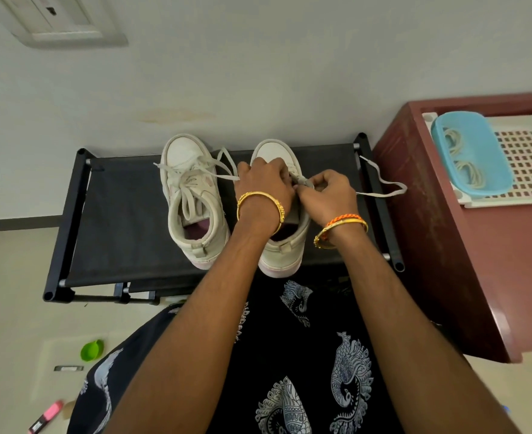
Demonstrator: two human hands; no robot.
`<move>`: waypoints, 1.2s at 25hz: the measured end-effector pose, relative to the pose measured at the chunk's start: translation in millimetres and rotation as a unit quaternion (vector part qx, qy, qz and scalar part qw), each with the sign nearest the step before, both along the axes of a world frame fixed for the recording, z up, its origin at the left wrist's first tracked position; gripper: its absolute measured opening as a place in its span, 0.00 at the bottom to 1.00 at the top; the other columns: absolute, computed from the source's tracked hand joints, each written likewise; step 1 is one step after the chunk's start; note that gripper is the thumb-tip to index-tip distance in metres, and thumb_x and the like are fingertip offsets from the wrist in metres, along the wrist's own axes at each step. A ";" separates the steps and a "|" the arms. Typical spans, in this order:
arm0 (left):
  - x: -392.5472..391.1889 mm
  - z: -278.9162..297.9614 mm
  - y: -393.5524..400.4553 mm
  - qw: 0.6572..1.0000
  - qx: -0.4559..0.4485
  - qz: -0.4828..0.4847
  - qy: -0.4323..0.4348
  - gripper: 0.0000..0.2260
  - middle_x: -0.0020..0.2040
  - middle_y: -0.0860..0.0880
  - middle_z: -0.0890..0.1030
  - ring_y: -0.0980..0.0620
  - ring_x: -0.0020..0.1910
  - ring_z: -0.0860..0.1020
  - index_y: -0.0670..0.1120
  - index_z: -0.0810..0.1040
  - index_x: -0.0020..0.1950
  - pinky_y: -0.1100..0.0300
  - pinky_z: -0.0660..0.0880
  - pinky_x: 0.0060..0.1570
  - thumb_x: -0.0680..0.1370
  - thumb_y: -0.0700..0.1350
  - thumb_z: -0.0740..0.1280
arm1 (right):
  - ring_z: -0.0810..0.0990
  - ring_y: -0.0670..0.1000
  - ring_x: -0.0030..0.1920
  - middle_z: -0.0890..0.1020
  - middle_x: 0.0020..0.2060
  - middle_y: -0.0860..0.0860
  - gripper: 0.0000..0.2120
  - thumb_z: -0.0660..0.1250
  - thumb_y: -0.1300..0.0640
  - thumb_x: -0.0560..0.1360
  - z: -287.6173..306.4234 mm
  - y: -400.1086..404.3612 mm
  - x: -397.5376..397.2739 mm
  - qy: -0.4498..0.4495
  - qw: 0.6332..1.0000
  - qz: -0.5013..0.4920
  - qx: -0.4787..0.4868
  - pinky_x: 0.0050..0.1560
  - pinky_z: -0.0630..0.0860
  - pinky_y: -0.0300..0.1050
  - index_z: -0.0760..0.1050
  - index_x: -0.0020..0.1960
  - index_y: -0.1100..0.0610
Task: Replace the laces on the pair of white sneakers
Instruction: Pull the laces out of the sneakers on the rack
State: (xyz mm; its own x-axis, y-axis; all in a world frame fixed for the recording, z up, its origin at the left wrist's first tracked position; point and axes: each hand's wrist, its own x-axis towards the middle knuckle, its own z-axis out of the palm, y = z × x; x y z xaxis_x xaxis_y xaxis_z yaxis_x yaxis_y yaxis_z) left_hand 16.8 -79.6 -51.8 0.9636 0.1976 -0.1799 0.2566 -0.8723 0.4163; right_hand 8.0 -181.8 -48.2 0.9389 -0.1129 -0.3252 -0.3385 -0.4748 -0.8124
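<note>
Two white sneakers stand side by side on a black fabric rack [117, 214], toes pointing away from me. The left sneaker [192, 198] is laced, with its bow loose. Over the right sneaker [285, 249], my left hand [264, 183] presses on the upper and pinches the lace near the eyelets. My right hand [327, 192] grips the same white lace [383, 186], whose free end trails right over the rack's edge. My hands hide the right sneaker's eyelets.
A dark red cabinet [446, 245] stands at the right, carrying a white perforated tray [527, 164] and a blue basket [471, 151] with coiled laces. On the floor at lower left lie a green cap [92, 350] and a pink marker [46, 416].
</note>
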 end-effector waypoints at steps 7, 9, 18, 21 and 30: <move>0.9 1.6 24.9 0.855 -0.468 0.222 -0.025 0.10 0.38 0.53 0.75 0.55 0.37 0.73 0.50 0.72 0.38 0.60 0.72 0.39 0.77 0.38 0.63 | 0.74 0.42 0.35 0.77 0.38 0.49 0.06 0.69 0.57 0.73 -2.2 0.1 1.0 0.011 1.000 -0.014 0.007 0.29 0.66 0.32 0.74 0.47 0.57; 1.1 1.9 34.1 0.760 -0.583 0.286 -0.015 0.11 0.39 0.54 0.78 0.57 0.34 0.74 0.48 0.73 0.40 0.64 0.67 0.31 0.80 0.38 0.59 | 0.73 0.42 0.35 0.76 0.38 0.49 0.06 0.69 0.58 0.73 -3.2 0.4 1.5 0.012 1.000 -0.016 0.009 0.29 0.66 0.32 0.73 0.47 0.57; 0.8 -3.5 16.4 0.977 -0.195 0.077 -0.040 0.03 0.42 0.51 0.78 0.53 0.41 0.75 0.49 0.78 0.46 0.61 0.72 0.44 0.76 0.47 0.66 | 0.72 0.43 0.34 0.76 0.40 0.51 0.05 0.67 0.60 0.73 -1.7 1.3 0.5 0.006 1.000 0.000 -0.002 0.23 0.65 0.27 0.71 0.46 0.57; 1.7 -0.6 10.9 0.987 -0.147 0.060 -0.007 0.08 0.52 0.49 0.82 0.51 0.51 0.77 0.48 0.82 0.51 0.59 0.73 0.50 0.76 0.47 0.66 | 0.73 0.45 0.35 0.76 0.41 0.53 0.05 0.67 0.61 0.73 -1.1 3.0 -1.2 0.000 1.000 0.005 0.001 0.30 0.68 0.33 0.71 0.46 0.57; 0.9 3.9 7.4 0.989 -0.125 0.082 0.011 0.09 0.50 0.47 0.82 0.48 0.52 0.78 0.44 0.83 0.50 0.52 0.74 0.57 0.77 0.47 0.66 | 0.75 0.48 0.40 0.77 0.41 0.53 0.06 0.68 0.61 0.74 -0.1 5.7 -1.4 -0.003 1.000 0.008 -0.004 0.33 0.70 0.34 0.71 0.46 0.57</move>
State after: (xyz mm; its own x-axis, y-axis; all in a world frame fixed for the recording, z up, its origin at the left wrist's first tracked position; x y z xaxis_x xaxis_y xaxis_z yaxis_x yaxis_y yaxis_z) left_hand 17.7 -72.2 -47.9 0.9175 0.2971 -0.2643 0.3976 -0.6888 0.6062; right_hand 6.6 -176.1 -48.3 0.9423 -0.1013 -0.3191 -0.3267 -0.4865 -0.8103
